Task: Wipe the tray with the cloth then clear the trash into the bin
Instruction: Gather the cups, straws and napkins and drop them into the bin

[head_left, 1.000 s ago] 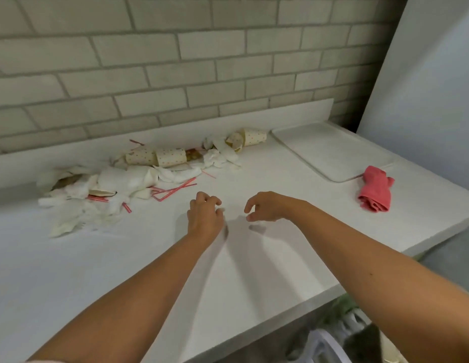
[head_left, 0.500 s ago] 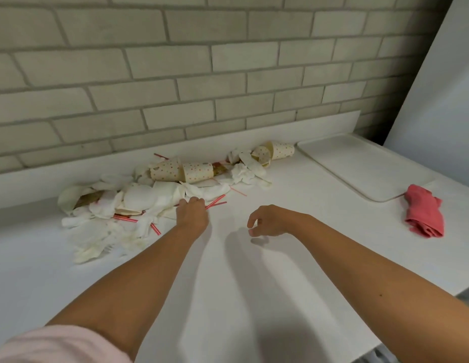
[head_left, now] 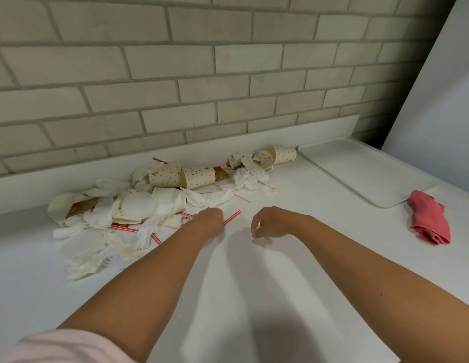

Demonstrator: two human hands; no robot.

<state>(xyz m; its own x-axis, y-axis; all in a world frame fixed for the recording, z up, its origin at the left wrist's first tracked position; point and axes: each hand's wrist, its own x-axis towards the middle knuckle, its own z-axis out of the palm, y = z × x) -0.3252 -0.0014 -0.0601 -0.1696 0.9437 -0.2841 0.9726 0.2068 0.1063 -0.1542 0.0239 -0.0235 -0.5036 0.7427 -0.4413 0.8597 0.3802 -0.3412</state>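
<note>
The white tray (head_left: pixel 359 169) lies flat at the far right of the tabletop (head_left: pixel 280 297), and the red cloth (head_left: pixel 429 218) is crumpled just beside its near corner. The trash (head_left: pixel 149 203), paper cups, napkins and straws, is piled along the wall at the left. The left grip (head_left: pixel 207 221) is at the pile's near edge, fingers bent down over one end of a red straw (head_left: pixel 232 217); whether it really pinches the straw I cannot tell. The right grip (head_left: pixel 272 222) hovers near it, loosely curled, holding nothing
</note>
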